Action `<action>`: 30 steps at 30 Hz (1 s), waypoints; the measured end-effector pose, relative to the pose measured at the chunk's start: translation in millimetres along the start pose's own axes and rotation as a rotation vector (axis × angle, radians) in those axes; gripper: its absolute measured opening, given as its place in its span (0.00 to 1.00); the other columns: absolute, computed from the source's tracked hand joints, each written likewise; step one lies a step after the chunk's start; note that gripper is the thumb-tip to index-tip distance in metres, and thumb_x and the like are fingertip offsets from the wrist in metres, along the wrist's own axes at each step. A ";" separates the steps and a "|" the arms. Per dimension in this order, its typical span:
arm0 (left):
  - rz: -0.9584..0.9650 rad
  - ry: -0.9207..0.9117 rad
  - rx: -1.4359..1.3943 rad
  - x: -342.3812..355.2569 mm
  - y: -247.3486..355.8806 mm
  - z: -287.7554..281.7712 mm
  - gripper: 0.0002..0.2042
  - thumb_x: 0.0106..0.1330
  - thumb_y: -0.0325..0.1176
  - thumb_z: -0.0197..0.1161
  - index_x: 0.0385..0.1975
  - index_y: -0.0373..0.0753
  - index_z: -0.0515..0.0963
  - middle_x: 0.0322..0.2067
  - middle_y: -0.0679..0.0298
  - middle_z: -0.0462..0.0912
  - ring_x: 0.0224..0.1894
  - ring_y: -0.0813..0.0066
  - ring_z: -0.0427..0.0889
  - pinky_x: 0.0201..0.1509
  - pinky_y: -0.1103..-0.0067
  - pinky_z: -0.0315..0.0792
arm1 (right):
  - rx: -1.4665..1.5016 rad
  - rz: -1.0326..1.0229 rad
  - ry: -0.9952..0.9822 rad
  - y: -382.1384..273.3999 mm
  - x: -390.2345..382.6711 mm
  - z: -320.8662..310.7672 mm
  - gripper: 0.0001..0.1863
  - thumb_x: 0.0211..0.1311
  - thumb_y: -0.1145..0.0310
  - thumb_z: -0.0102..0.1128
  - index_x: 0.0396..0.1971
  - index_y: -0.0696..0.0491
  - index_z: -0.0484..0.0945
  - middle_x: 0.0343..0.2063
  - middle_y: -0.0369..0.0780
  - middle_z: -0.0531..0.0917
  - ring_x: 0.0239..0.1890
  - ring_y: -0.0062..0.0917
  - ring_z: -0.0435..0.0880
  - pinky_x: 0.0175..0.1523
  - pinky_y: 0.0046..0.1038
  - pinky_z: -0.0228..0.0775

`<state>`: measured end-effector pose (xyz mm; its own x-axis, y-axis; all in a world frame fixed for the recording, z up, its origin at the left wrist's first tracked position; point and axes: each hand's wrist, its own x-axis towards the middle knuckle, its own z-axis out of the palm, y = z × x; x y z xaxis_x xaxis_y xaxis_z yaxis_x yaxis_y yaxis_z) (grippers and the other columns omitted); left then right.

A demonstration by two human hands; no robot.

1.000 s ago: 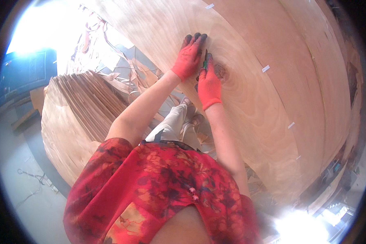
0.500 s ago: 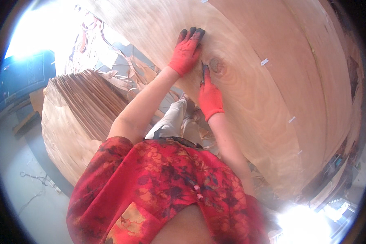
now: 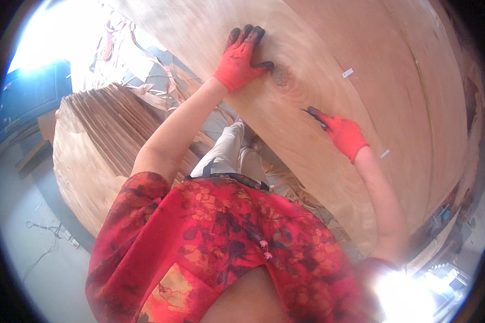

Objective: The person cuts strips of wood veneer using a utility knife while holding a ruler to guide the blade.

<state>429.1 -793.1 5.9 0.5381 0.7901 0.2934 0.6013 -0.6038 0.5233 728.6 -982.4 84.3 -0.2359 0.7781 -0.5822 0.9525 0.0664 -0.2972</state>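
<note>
A broad pale wood veneer sheet (image 3: 307, 167) lies in front of me, with a darker knot (image 3: 283, 79) and small white tape strips (image 3: 348, 73). My left hand (image 3: 240, 62), in a red glove with dark fingertips, rests spread on the sheet just left of the knot. My right hand (image 3: 342, 134), gloved the same way, is closed on a small thin cutting tool (image 3: 309, 112), probably a knife, whose tip is at the sheet below and right of the knot.
A stack of veneer sheets (image 3: 91, 145) stands at the left, near a blue object (image 3: 27, 107). Loose veneer scraps (image 3: 156, 64) lie behind it. A cord (image 3: 53, 232) lies on the pale floor (image 3: 29, 199). My legs (image 3: 221, 151) show below the sheet's edge.
My right hand has moved right and down, away from the left hand and the knot, with the tool. My left hand has shifted slightly up and left, its thumb now spread out.
</note>
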 end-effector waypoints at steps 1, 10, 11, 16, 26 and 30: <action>-0.005 -0.004 0.002 -0.5 -1.3 1.4 0.45 0.54 0.51 0.74 0.69 0.37 0.62 0.66 0.49 0.69 0.73 0.51 0.61 0.78 0.58 0.47 | -0.025 -0.006 0.028 14.9 -9.8 5.8 0.30 0.69 0.65 0.55 0.69 0.25 0.65 0.36 0.45 0.85 0.38 0.43 0.85 0.43 0.44 0.78; -0.026 0.047 -0.066 -7.7 -5.9 -0.2 0.50 0.49 0.52 0.77 0.70 0.35 0.60 0.68 0.51 0.67 0.73 0.52 0.62 0.78 0.57 0.48 | 0.221 -0.139 0.240 -6.0 27.9 -53.3 0.29 0.69 0.66 0.56 0.68 0.28 0.67 0.35 0.45 0.83 0.37 0.46 0.84 0.42 0.44 0.77; -0.023 0.060 -0.067 -4.7 -7.4 0.0 0.50 0.49 0.52 0.77 0.70 0.35 0.60 0.68 0.51 0.67 0.73 0.52 0.62 0.78 0.57 0.48 | 0.183 -0.219 0.275 -12.7 51.5 -58.8 0.28 0.70 0.66 0.54 0.68 0.28 0.67 0.35 0.46 0.83 0.37 0.45 0.84 0.42 0.44 0.77; 0.008 0.055 -0.092 -2.3 -10.5 -4.2 0.51 0.47 0.51 0.78 0.70 0.34 0.60 0.67 0.51 0.67 0.73 0.52 0.61 0.79 0.57 0.47 | -0.134 -0.283 0.161 -51.1 134.2 -86.0 0.28 0.71 0.67 0.54 0.67 0.25 0.68 0.36 0.43 0.84 0.40 0.40 0.85 0.46 0.39 0.78; 0.042 0.000 -0.063 -5.3 -14.4 -4.4 0.45 0.47 0.51 0.77 0.66 0.37 0.67 0.68 0.53 0.66 0.73 0.50 0.59 0.77 0.53 0.48 | -0.165 -0.348 0.106 -53.1 172.3 -89.4 0.29 0.72 0.66 0.47 0.69 0.22 0.64 0.38 0.43 0.86 0.40 0.39 0.86 0.45 0.40 0.79; 0.040 -0.004 -0.032 -6.6 -13.3 -5.7 0.42 0.49 0.52 0.75 0.64 0.37 0.70 0.68 0.53 0.66 0.73 0.49 0.59 0.77 0.52 0.48 | -0.140 -0.241 0.095 -45.2 153.1 -85.7 0.29 0.72 0.67 0.48 0.69 0.22 0.65 0.39 0.44 0.86 0.40 0.41 0.86 0.45 0.41 0.79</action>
<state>414.2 -789.6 1.6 0.5640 0.7650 0.3111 0.5601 -0.6312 0.5366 666.0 -812.7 73.5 -0.4461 0.7839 -0.4318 0.8899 0.3371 -0.3074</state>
